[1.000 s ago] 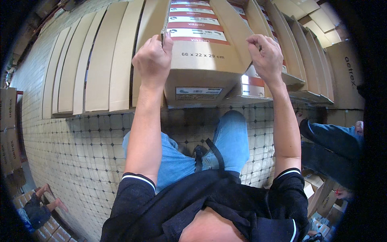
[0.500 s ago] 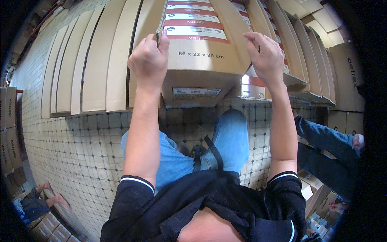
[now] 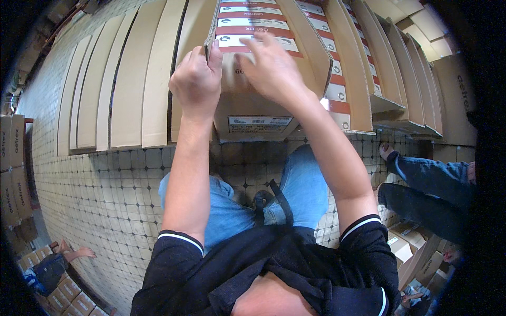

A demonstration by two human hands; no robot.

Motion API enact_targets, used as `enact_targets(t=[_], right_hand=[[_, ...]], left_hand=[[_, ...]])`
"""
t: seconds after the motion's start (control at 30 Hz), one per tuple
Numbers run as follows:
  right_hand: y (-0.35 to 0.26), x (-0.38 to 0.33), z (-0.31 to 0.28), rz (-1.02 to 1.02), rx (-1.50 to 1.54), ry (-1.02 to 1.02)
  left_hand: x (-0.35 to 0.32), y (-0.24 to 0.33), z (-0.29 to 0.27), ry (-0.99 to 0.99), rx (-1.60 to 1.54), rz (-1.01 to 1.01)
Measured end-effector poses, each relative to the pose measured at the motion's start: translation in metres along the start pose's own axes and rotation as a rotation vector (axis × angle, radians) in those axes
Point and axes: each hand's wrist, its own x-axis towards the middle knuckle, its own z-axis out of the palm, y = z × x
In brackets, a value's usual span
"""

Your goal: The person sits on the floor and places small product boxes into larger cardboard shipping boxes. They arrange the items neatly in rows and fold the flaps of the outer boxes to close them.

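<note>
A long brown carton [image 3: 237, 102] lies before me with its top flaps raised, a white label on its near end. Inside is a row of red and white boxes [image 3: 253, 22]. My left hand [image 3: 196, 79] is closed round the near corner of the left flap [image 3: 212, 25]. Over the near part of the carton hovers my right hand [image 3: 274, 71], somewhat blurred, its fingers apart and nothing held. Whether its fingertips touch the boxes I cannot tell. The right flap [image 3: 312, 45] stands up free of my hands.
Several more open cartons [image 3: 348, 79] with similar boxes line up on the right. On the left stand cartons with raised flaps [image 3: 126, 84]. Another person's legs in dark jeans [image 3: 432, 174] are close by at right. Stacked cartons [image 3: 13, 163] stand at far left on the tiled floor [image 3: 105, 210].
My right hand has let go of the right flap and moved left over the carton. The left hand keeps its grip on the left flap. The person's legs at right have shifted slightly.
</note>
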Motion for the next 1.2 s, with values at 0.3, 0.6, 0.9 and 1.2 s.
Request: enact_targets(t=[0.3, 0.6, 0.9, 1.2], right_hand=[[0.035, -0.001, 0.04, 0.061, 0.013, -0.205], [0.034, 0.002, 0.036, 0.103, -0.08, -0.286], [0.033, -0.057, 0.067, 0.025, -0.021, -0.067], [0.042, -0.116, 0.115, 0.125, 0.03, -0.062]], left_hand=[[0.001, 0.003, -0.002, -0.013, -0.002, 0.004], [0.003, 0.005, -0.008, -0.077, 0.018, -0.008], [0.008, 0.014, -0.056, -0.888, -0.047, -0.346], [-0.014, -0.003, -0.021, -0.92, -0.001, -0.157]])
